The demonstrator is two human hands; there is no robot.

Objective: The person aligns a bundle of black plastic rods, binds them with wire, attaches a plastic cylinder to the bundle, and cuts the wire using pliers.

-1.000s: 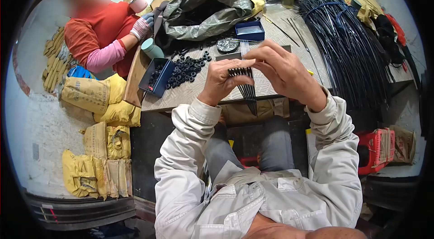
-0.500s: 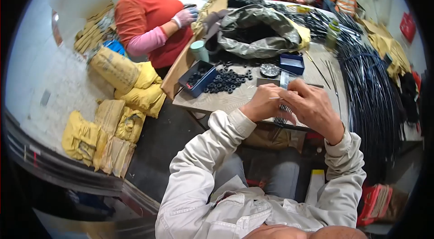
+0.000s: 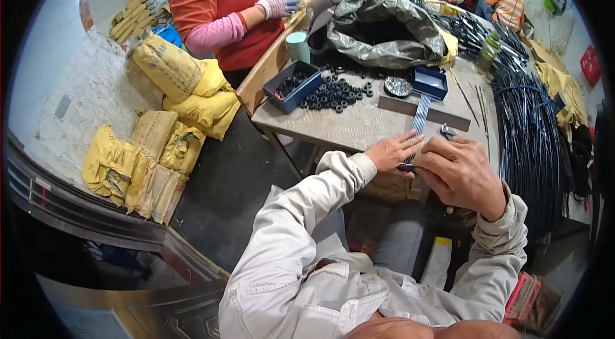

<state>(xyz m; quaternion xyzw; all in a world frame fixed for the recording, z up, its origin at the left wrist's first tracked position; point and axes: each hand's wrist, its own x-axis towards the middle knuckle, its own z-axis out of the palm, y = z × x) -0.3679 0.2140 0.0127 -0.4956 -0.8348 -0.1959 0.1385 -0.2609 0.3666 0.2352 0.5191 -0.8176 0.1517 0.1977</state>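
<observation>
Around the hands, at 10 o'clock, a blue bin (image 3: 293,88) beside heaped black rings (image 3: 336,94); past the bin, a pale green cup (image 3: 298,48) and a person in red (image 3: 221,2). Toward 12, a round tin (image 3: 398,86) and a blue box (image 3: 430,82), with a crumpled sack (image 3: 384,31) beyond. At 1, a green bottle (image 3: 488,52); toward 3, long black strands (image 3: 532,140). Crossing beneath the thin rods (image 3: 421,118), between box and hands, a flat bar (image 3: 448,117).

Rods slender, straight and shiny, side by side, black at the near ends; sack grey and wrinkled, tabletop (image 3: 327,126) pale and patterned.

Under the left hand (image 3: 392,153), rods partly covered; fingers extended over them, thumb too obscured to tell any grip. Right hand (image 3: 460,175) bent, thumb and forefinger close together by the black ends; cannot tell whether clenched on them.
</observation>
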